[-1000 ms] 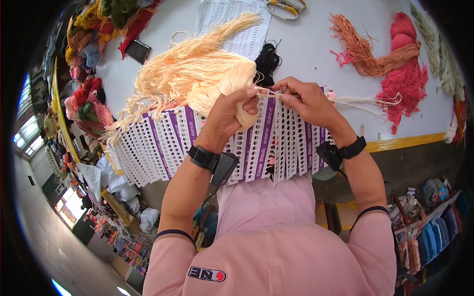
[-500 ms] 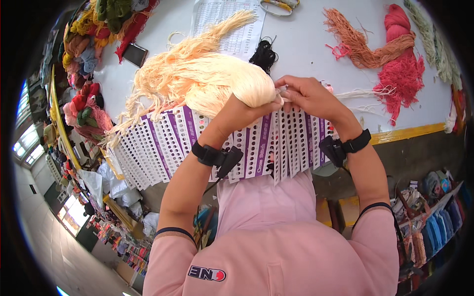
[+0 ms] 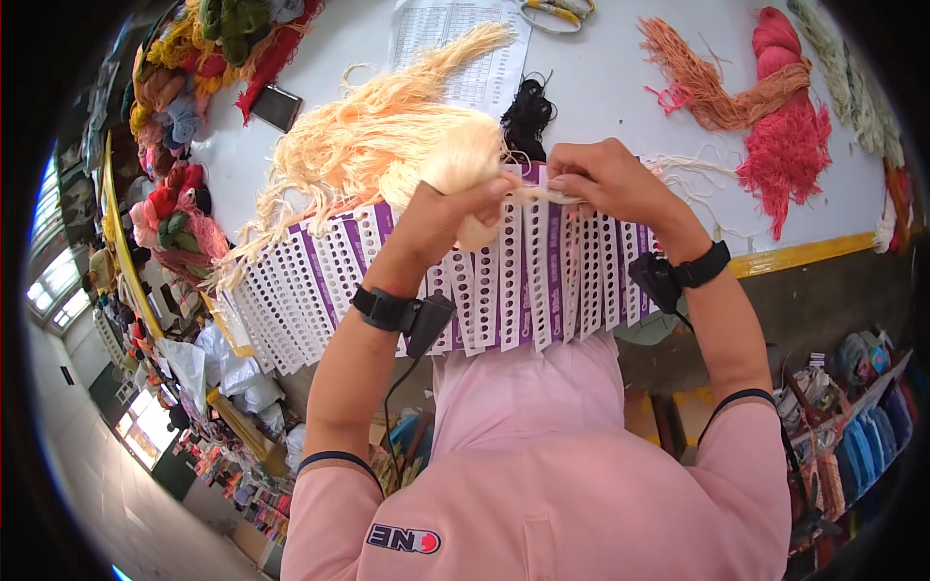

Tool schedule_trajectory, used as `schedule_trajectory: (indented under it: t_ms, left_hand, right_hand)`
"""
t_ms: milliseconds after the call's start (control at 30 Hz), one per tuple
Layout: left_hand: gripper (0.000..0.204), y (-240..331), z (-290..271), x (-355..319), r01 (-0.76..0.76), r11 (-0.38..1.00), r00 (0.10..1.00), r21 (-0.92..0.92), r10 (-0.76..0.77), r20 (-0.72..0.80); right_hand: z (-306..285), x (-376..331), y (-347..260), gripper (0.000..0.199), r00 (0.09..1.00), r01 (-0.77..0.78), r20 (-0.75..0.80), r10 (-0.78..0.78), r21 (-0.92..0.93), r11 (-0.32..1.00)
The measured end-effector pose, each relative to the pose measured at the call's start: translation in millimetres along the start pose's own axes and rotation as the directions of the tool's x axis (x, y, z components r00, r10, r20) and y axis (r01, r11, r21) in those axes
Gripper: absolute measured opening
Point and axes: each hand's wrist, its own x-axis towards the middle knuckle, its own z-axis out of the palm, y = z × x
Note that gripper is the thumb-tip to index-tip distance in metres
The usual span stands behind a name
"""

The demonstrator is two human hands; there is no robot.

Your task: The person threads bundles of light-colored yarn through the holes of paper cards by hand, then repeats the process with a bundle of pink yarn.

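A large hank of pale peach thread (image 3: 363,145) lies on the white table, its loose ends trailing to the left. My left hand (image 3: 455,215) is closed round the hank's looped right end. To its right, my right hand (image 3: 615,182) pinches a few strands pulled out from that end, and they stretch taut between both hands. Beneath my hands, a row of white and purple cards with punched holes (image 3: 334,276) overlaps along the table's front edge. Some cards below the right hand show strands near their holes.
A black thread bundle (image 3: 528,114) and a printed sheet (image 3: 455,48) lie beyond the hank. Rust-brown thread (image 3: 717,97) crosses a red skein (image 3: 783,126) at right. Coloured skeins (image 3: 170,92) pile up at left beside a dark phone-like device (image 3: 274,107). White strands (image 3: 697,167) trail rightward.
My hands have moved apart, the left one going left with the hank's end. Strands now span the gap between them, where the hands were close together before.
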Motion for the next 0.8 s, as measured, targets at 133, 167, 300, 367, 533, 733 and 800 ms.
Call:
schedule_trajectory:
  t_ms: [133,167,300,367,533,733,800]
  left_hand:
    - [0.021,15.4,-42.7,-17.9,-0.1,0.935,0.993,-0.339,0.072,-0.095]
    - [0.022,18.9,-72.6,-26.9,-0.148,0.898,0.985,-0.415,0.098,-0.14]
    - [0.036,65.7,-149.7,-64.5,-0.392,0.89,0.85,-0.233,0.253,-0.462]
    - [0.032,107.8,-234.1,-110.2,-0.505,0.848,0.793,-0.161,0.383,-0.473]
    - [0.026,145.4,-242.2,-126.8,-0.631,0.569,0.261,0.527,0.796,-0.546]
    - [0.026,53.8,-28.8,-44.5,-0.167,0.904,0.945,0.394,0.26,-0.196]
    - [0.03,18.6,10.6,-19.2,-0.198,0.878,0.941,0.435,0.294,-0.165]
  right_hand:
    - [-12.7,-9.8,20.7,0.009,0.998,-0.023,-0.062,0.019,-0.062,0.998]
    - [-13.3,-9.7,21.4,0.01,0.997,0.044,-0.058,-0.058,-0.211,0.976]
    - [-11.3,-13.1,21.3,0.011,0.993,-0.1,-0.054,0.105,0.089,0.991]
    - [-7.1,-8.3,11.5,0.012,0.992,-0.109,-0.048,0.113,0.079,0.991]
    - [0.7,-7.8,10.4,0.013,0.987,-0.102,-0.12,0.107,0.049,0.994]
    - [5.4,-21.0,1.2,0.01,0.97,-0.151,-0.186,0.154,0.03,0.988]
    - [10.8,-20.1,-3.9,0.009,0.971,-0.143,-0.191,0.145,0.024,0.989]
